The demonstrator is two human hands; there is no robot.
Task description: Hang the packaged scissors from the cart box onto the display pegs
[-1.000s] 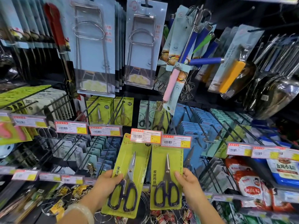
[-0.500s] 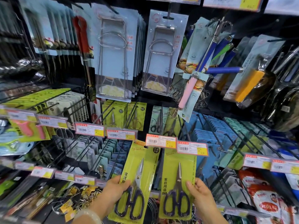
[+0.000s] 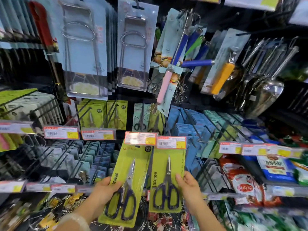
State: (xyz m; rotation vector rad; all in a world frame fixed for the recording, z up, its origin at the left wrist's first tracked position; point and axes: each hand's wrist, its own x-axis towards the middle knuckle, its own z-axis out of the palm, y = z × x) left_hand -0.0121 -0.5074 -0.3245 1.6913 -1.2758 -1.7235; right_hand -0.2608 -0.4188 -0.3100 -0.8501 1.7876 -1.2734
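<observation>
from the head view, the person stands right up against a pegboard wall of kitchen tools, holding two green carded packs of scissors side by side. the left hand [image 3: 103,194] grips the left scissors pack [image 3: 128,182] by its left edge near the handles, thumb over the front of the card; that pack tilts a little, top leaning right. the right hand [image 3: 190,189] pinches the right scissors pack [image 3: 167,179] along its right edge, and this one stands nearly upright. the tops of both cards sit just behind two price tags [image 3: 155,141] at the ends of the display pegs [image 3: 141,117]; whether the hang holes are already on the pegs i cannot tell, since the tags cover them. further back on the same pegs hang a few more green scissors cards [image 3: 100,114], so some stock is already there. i'd judge these two are at the point of being hung or just slipped on, with both hands not yet let go. the cart box is out of sight, so how many remain is unknown.
</observation>
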